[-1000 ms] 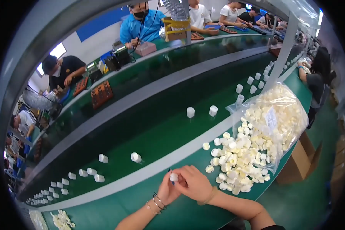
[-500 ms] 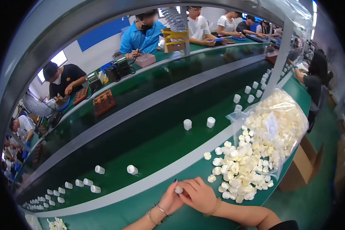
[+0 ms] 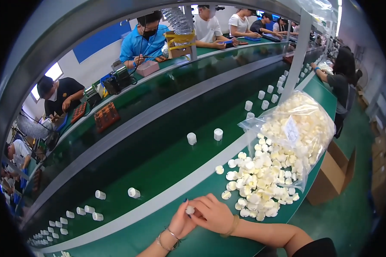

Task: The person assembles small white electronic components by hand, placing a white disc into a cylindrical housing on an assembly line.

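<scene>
My left hand (image 3: 181, 222) and my right hand (image 3: 215, 215) meet above the green tabletop, fingers closed around one small white round piece (image 3: 190, 210). Only its end shows between the fingertips; the rest is hidden. Just right of my hands lies a loose heap of cream-white flat, notched discs (image 3: 261, 182). These spill from a clear plastic bag (image 3: 315, 124) full of the same discs. Beyond my hands, white short cylinders (image 3: 134, 192) stand or lie on the dark green conveyor belt (image 3: 158, 162).
A grey metal rail (image 3: 167, 191) divides my table from the belt. An upright post (image 3: 294, 64) rises beside the bag. An open cardboard box (image 3: 330, 175) is below the table's right edge. Across the belt, co-workers sit near orange-red trays (image 3: 106, 116) and a pink box (image 3: 148, 68).
The whole view has shifted, so most things appear farther left. Relative to the table, the cylinders on the belt have slid a little toward the near left. My hands keep their grip.
</scene>
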{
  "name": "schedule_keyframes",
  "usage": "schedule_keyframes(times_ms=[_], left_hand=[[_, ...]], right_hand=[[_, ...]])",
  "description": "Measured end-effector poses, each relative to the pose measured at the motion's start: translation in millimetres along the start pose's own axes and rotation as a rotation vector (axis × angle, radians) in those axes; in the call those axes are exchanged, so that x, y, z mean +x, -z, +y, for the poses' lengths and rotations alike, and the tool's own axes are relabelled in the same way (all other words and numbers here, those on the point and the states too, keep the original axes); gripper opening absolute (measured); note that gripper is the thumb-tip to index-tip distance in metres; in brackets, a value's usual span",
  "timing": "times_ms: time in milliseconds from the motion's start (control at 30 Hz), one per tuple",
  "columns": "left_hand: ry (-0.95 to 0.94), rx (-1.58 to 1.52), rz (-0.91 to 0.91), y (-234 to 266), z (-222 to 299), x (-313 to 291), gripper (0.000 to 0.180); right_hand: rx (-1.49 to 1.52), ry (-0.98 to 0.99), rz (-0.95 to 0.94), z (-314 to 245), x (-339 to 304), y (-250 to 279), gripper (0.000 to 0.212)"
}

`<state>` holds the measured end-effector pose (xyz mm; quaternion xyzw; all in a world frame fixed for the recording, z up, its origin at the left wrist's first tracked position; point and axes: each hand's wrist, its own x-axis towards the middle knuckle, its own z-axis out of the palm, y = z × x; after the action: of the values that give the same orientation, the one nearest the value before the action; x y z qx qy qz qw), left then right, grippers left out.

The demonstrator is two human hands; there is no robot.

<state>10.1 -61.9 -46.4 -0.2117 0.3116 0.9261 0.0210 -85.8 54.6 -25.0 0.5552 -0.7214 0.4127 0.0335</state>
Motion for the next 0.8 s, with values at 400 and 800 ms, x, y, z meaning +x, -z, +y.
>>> schedule_keyframes(times_ms=[400, 800], left_hand=[[-0.013, -0.005, -0.018, 1.1, 0.9, 3.2, 0.051], [-0.025, -0.069, -0.090, 9.5, -4.8, 7.7, 0.047]], right_hand=[[0.165, -0.092, -0.076, 5.3, -1.5, -3.3, 0.035], [0.119, -0.063, -0.125, 3.6, 0.8, 3.7, 0.037]])
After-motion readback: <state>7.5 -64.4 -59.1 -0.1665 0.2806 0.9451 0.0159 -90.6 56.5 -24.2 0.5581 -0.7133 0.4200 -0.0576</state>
